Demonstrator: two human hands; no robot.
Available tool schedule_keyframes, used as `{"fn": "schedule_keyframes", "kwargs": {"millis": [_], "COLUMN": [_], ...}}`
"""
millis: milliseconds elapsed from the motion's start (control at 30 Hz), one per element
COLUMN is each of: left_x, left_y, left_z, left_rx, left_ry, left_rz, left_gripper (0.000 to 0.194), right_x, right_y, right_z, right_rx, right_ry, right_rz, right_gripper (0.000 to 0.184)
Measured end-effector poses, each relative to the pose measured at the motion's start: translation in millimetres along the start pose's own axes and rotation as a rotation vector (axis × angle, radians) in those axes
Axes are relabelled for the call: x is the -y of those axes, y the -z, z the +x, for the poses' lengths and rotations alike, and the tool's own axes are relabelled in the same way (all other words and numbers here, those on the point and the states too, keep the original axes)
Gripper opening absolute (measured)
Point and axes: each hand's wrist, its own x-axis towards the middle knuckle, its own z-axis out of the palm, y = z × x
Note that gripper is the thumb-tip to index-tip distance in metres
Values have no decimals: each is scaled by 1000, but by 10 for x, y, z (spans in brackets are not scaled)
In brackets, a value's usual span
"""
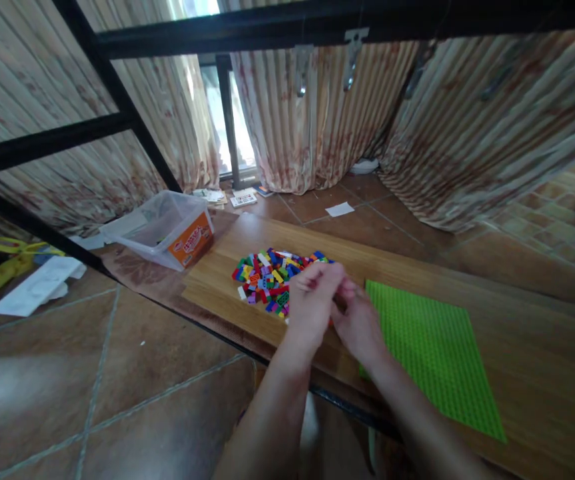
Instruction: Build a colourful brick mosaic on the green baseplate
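Note:
My left hand (312, 300) and my right hand (360, 320) meet above the wooden board, fingertips drawn together. Whatever they pinch is hidden by the fingers. Both hands are closed. Just left of them, and partly behind my left hand, lies a heap of toy building bricks (267, 279) in many colours. A bright green studded baseplate (430, 353) lies flat to the right, its left edge partly covered by my right hand and forearm.
A clear plastic tub (160, 230) with an orange label stands at the board's left end. The wooden board (367, 257) runs off to the right. Dark metal bars (132, 120) cross ahead, with curtains (312, 127) behind. White foam pieces (37, 287) lie on the tiled floor.

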Motion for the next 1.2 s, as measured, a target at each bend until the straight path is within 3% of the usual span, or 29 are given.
{"fn": "schedule_keyframes", "kwargs": {"millis": [67,200,300,400,533,700,867,1033,1200], "left_x": [-80,-232,-270,-274,-241,-124,-67,-39,181], "left_y": [203,519,655,721,737,744,754,588,253], "left_z": [139,299,334,355,399,452,472,452,295], "left_rx": [-220,-521,-642,-673,-600,-447,-395,-327,50], "left_ry": [-41,-43,-68,-146,-156,-79,-135,-144,-102], "left_rz": [-128,-264,-247,-181,-15,366,606,572,621], "left_gripper": [30,30,29,32,21,13,7,9,16], "right_x": [49,54,14,-6,23,75,88,31,10], "right_y": [-39,-78,-59,-49,-82,-83,-18,79,269], "right_z": [-3,-24,-50,-64,-52,-37,-45,3,52], "right_rx": [-23,-90,-101,-87,-60,-77,-79,-255,-361], "right_ry": [66,50,21,7,3,-9,-46,-206,-461], "right_rz": [-126,-268,-312,-322,-311,-260,-97,367,922], "right_gripper": [27,29,31,31,31,31,27,26,33]}}
